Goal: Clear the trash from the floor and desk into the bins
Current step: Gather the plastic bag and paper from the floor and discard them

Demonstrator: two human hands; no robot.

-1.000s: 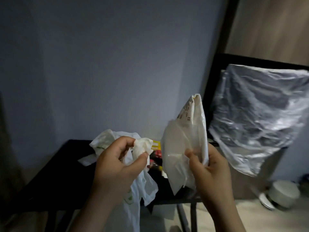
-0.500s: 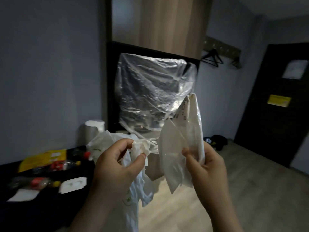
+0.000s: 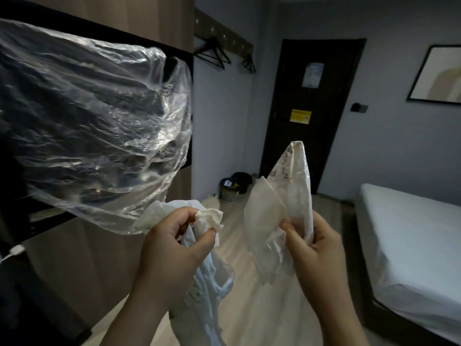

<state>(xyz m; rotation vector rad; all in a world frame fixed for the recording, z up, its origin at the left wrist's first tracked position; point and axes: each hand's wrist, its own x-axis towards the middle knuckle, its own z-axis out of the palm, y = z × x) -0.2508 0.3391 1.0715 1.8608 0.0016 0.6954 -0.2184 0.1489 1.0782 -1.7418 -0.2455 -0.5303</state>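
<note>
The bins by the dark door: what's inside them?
The pale lattice basket shows trash at its top, including a light printed packet; whatever lies deeper is covered. The black bin behind it looks dark inside, and its contents cannot be told in this dim view.

Dim, bluish room; glare on plastic sheet [image 3: 94, 126]; wide-angle edge distortion
</note>
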